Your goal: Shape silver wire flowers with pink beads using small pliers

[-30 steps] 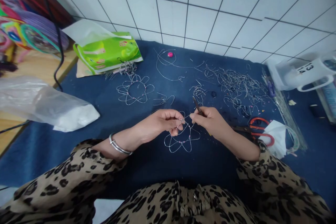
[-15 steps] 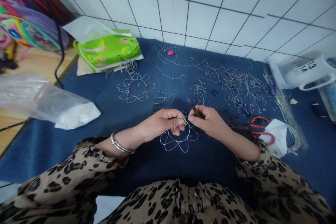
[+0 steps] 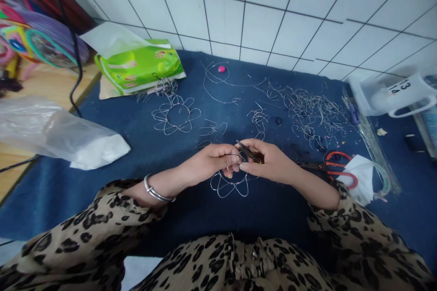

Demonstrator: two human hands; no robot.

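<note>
My left hand (image 3: 221, 160) pinches the upper rim of a flower-shaped wire ring (image 3: 233, 188), which has looped petals and small pink beads. In my right hand (image 3: 268, 160) is a dark pair of pliers (image 3: 248, 151), its jaws pointing up and left beside my left fingertips. The fingers hide the upper part of the ring and the spot where the tool meets it, so contact there cannot be told. A second wire flower ring (image 3: 176, 115) lies flat on the blue cloth, up and left of my hands.
Cut wires (image 3: 314, 111) lie tangled at right, near orange-handled scissors (image 3: 336, 168) and a white jug (image 3: 409, 93). At left are a green tissue pack (image 3: 143, 66) and a plastic bag (image 3: 68, 129). A pink bead-like piece (image 3: 221, 69) sits near the tiled wall.
My right hand has moved left with the pliers, bringing the jaws beside my left fingertips. The wire ring has shifted and turned slightly; my left hand keeps its pinch.
</note>
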